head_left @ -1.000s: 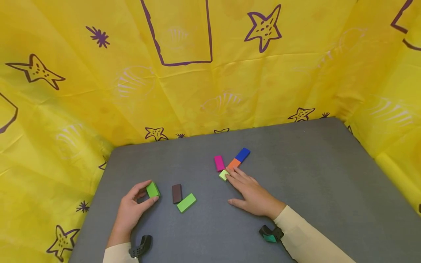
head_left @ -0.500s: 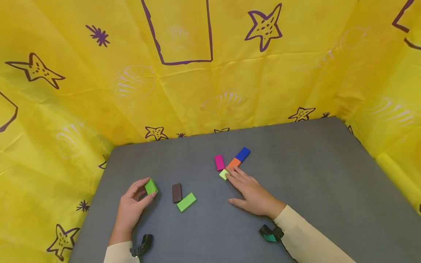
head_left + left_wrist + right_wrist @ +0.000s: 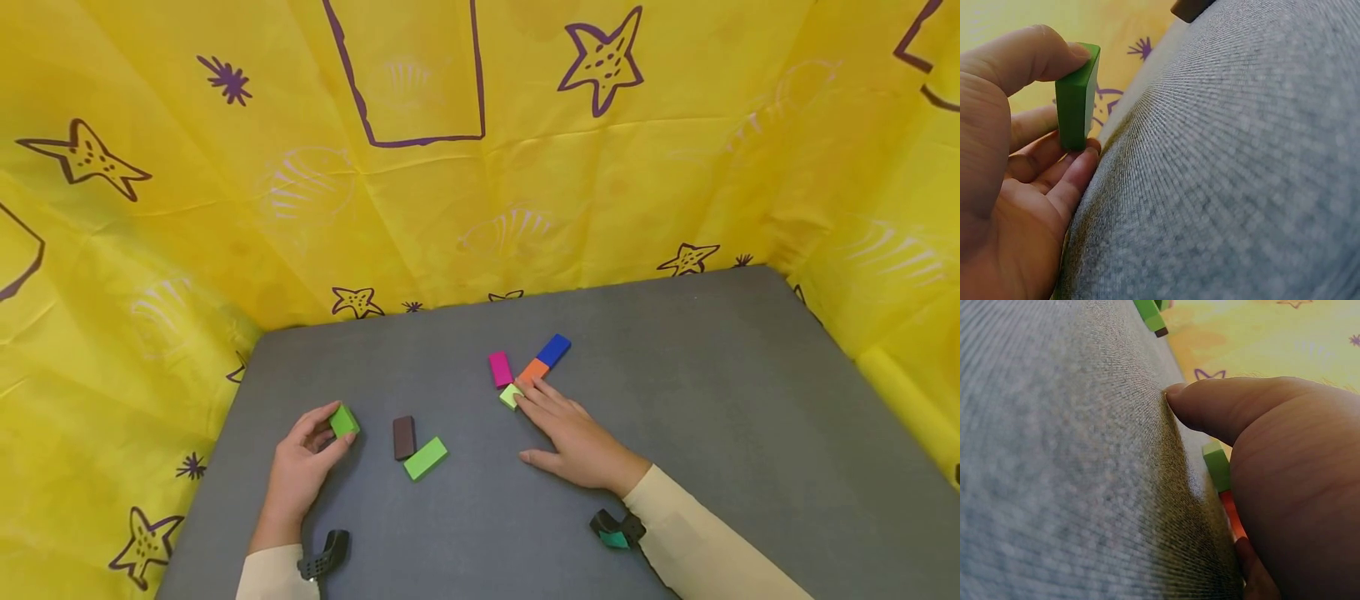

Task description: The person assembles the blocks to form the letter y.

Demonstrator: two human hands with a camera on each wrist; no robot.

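Note:
At the left of the table, my left hand [image 3: 300, 471] pinches a green block [image 3: 344, 421] between thumb and fingers. The left wrist view shows this block [image 3: 1075, 103] standing on edge, with fingertips low against the table. Farther right, my right hand [image 3: 573, 437] lies palm down with fingers extended. Its fingertips touch a small light green block [image 3: 510, 397] and partly cover the near end of an orange block [image 3: 533, 371]. A blue block [image 3: 554, 351] adjoins the orange one end to end. Just left of them lies a magenta block [image 3: 500, 369].
Between the hands, a dark brown block [image 3: 403, 437] lies against another green block [image 3: 426, 459]. The grey table [image 3: 675, 358] meets a yellow patterned cloth [image 3: 420, 225] at its back and sides. Both wrists wear black bands.
My left hand has shifted slightly left with the green block, away from the brown one. The right hand and the other blocks have kept their places.

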